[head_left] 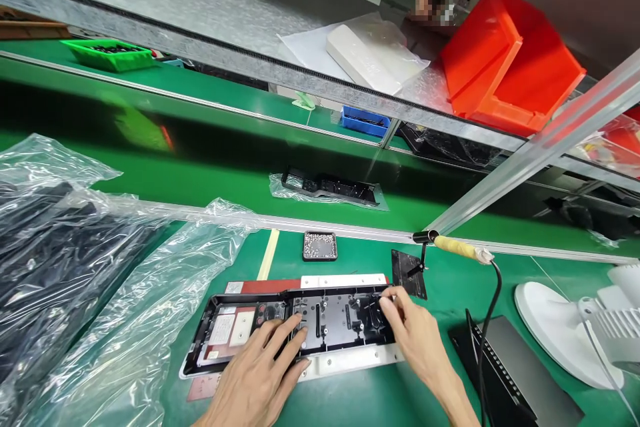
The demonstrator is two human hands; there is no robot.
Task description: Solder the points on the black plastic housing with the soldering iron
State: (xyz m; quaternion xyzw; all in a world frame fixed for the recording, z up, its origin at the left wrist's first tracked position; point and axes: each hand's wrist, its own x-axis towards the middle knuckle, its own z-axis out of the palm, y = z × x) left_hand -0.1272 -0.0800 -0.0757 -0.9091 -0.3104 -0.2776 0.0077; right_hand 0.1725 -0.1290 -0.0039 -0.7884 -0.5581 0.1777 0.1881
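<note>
A long black plastic housing (345, 320) lies with its ribbed inner side up on a red and white fixture (345, 361). At its left end is a rectangular window frame, through which the red plate shows. My left hand (263, 363) rests across the housing's near edge, left of the middle, fingers outstretched and slightly apart. At the right end my right hand (417, 333) has its thumb and bent fingers closed on the housing's end wall. Whether a small part is between those fingers is hidden. Behind the housing stands a small black tray (320, 247) of tiny metal pieces.
Clear plastic film (195, 280) and bagged black parts (65, 280) cover the left side. A yellow-handled tool (455, 247) sits in a stand at right, its cable hanging near a black slab (525, 367) and white round base (545, 327). A red bin (500, 73) stands on the overhead shelf.
</note>
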